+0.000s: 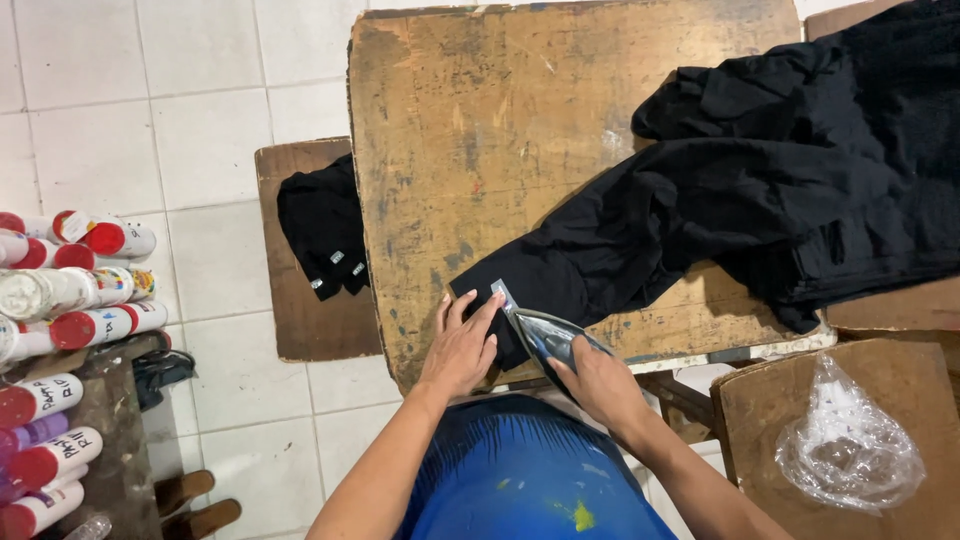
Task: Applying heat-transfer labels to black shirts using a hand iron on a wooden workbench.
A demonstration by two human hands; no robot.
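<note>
The black garment (760, 190) lies across the worn wooden counter (480, 130), one end at the near edge. The left hand (462, 345) presses that end flat, fingers spread. The right hand (600, 385) grips an iron (545, 335), tip at the cloth: pressing looks underway.

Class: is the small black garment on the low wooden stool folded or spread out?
Folded: the small black garment is a compact, layered rectangle on the low wooden stool.
</note>
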